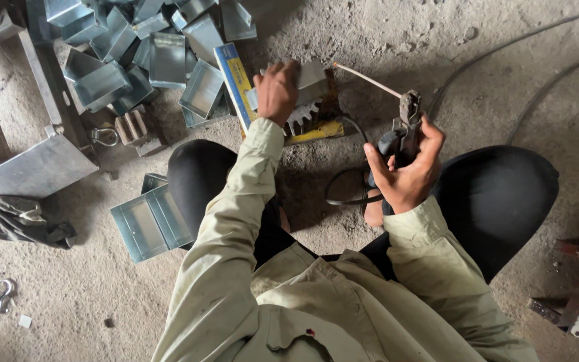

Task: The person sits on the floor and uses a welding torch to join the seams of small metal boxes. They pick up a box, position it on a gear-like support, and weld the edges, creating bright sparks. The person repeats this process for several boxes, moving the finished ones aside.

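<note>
**Folded metal piece held bare-handed beside a loaded welding rod**

Folded metal piece [311, 79], grey and box-like, sits on top of a toothed gear block [306, 115], which rests on a rusty plate with a yellow edge on the sandy floor [383, 33], just ahead of our knees. Our left hand [277, 90] lies over its left end, fingers curled down and pressing on it. Our right hand [407, 167] is wrapped tight around the electrode holder [407, 124], whose thin pale rod [366, 79] points up and left, its tip close to the piece's right corner but, as far as we can see, not touching it.

We judge the main risk to be the bare left hand: it rests on the same metal the rod is aimed at, so heat or spatter could reach the fingers. The piece is only perched on the gear teeth, and a nudge could tip it off. The black cable [343, 191] loops between our legs and could snag the holder as it swings. A blue and yellow flat box [232, 84] lies touching the plate's left side, close enough to catch sparks.

The piece looks dull galvanised grey, clean-edged and thin-walled, matching the heap of similar folded trays [149, 53] piled toward the floor's far left.
</note>
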